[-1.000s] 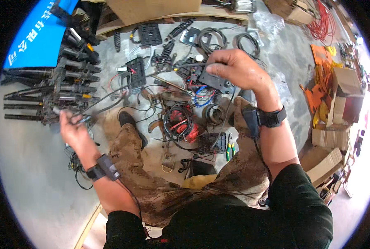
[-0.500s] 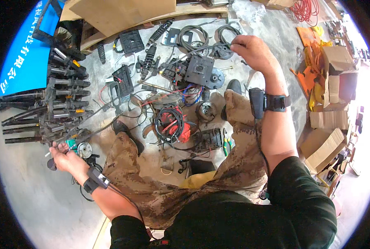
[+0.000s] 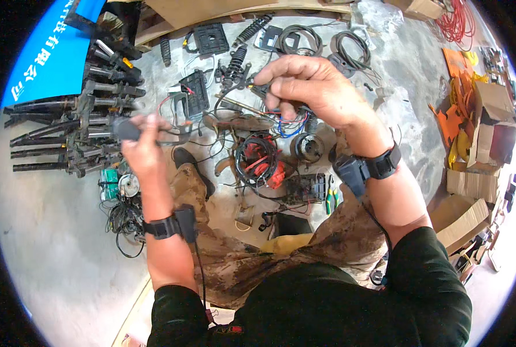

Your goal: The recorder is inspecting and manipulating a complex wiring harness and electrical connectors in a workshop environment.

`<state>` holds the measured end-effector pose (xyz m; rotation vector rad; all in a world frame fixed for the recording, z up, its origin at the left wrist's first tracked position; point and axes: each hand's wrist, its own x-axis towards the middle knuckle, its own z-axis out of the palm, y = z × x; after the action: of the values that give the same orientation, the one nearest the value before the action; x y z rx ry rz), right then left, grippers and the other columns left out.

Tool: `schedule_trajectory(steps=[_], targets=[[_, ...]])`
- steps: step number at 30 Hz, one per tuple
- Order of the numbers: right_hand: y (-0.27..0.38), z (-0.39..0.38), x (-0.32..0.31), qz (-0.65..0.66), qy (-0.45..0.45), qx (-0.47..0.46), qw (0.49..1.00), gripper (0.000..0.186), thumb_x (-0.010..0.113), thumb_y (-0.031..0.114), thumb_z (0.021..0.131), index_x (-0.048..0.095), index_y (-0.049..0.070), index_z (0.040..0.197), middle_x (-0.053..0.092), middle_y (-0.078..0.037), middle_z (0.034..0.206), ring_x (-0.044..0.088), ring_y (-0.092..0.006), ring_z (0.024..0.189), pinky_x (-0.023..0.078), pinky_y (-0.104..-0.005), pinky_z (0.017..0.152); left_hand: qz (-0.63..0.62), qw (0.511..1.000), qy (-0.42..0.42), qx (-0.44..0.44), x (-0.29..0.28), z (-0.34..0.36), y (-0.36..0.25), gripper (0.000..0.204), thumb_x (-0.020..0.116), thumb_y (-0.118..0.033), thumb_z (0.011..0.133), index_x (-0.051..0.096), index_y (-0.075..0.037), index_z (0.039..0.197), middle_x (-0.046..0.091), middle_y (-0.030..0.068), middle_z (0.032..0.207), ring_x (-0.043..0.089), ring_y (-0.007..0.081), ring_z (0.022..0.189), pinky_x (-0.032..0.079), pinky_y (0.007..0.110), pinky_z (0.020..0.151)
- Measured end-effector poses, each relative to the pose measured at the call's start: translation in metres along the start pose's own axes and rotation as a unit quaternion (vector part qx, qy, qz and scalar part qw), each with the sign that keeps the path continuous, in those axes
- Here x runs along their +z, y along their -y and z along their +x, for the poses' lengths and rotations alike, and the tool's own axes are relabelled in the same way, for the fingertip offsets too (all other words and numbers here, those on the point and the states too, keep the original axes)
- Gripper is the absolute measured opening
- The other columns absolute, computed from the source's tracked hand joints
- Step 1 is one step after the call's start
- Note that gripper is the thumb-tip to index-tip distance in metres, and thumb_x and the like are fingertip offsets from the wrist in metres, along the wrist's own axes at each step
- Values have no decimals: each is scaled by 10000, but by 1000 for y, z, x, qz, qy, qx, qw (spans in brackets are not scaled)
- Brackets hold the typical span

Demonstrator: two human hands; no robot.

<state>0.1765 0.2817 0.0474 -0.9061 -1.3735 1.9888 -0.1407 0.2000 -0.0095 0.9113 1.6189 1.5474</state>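
My left hand (image 3: 144,146), smeared by motion, is closed around a dark, rounded-end piece (image 3: 126,129) beside the stacked black forks. What kind of piece it is cannot be made out. My right hand (image 3: 304,87) is over the pile of parts, thumb and index finger pinched on a black cable (image 3: 231,91), and partly hides what lies below. Under and beside it are blue and red wires (image 3: 290,126). A black coil of cable (image 3: 257,162) with red material inside lies in the middle, near a round metal hub (image 3: 307,147).
Black fork tubes (image 3: 96,124) are stacked at the left by a blue sign (image 3: 47,58). Shock absorbers (image 3: 235,63), black plastic trays (image 3: 212,39) and cable coils (image 3: 350,49) spread across the floor. Green-handled pliers (image 3: 330,199) lie near my right knee. Cardboard boxes (image 3: 492,121) stand right.
My left hand has come up and right from beside the green item, carrying the dark piece. My right hand has moved left and nearer, over the pile. The view has shifted slightly.
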Motion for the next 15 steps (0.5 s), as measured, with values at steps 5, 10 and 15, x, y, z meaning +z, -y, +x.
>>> schedule_trajectory(steps=[5, 10, 15], targets=[[-14, 11, 17, 48, 47, 18, 998, 250, 559, 107, 913, 667, 4, 1114, 717, -63, 923, 638, -96, 688, 506, -229, 618, -77, 992, 86, -56, 46, -33, -7, 192, 676, -114, 886, 576, 15, 987, 713, 152, 905, 628, 169, 666, 498, 290, 645], [-15, 16, 32, 18, 136, 38, 990, 283, 582, 89, 925, 638, -18, 1181, 707, -95, 1004, 663, -125, 757, 523, -250, 657, -146, 967, 163, -133, 51, -47, -2, 120, 679, -64, 877, 617, 16, 944, 674, 110, 820, 624, 188, 641, 518, 328, 637], [-21, 23, 37, 22, 117, 43, 992, 274, 588, 90, 920, 633, -18, 1167, 710, -96, 1008, 659, -119, 737, 522, -247, 653, -162, 968, 133, -138, 42, -46, 4, 187, 701, -62, 870, 577, 9, 992, 634, 99, 794, 617, 209, 668, 509, 350, 630]])
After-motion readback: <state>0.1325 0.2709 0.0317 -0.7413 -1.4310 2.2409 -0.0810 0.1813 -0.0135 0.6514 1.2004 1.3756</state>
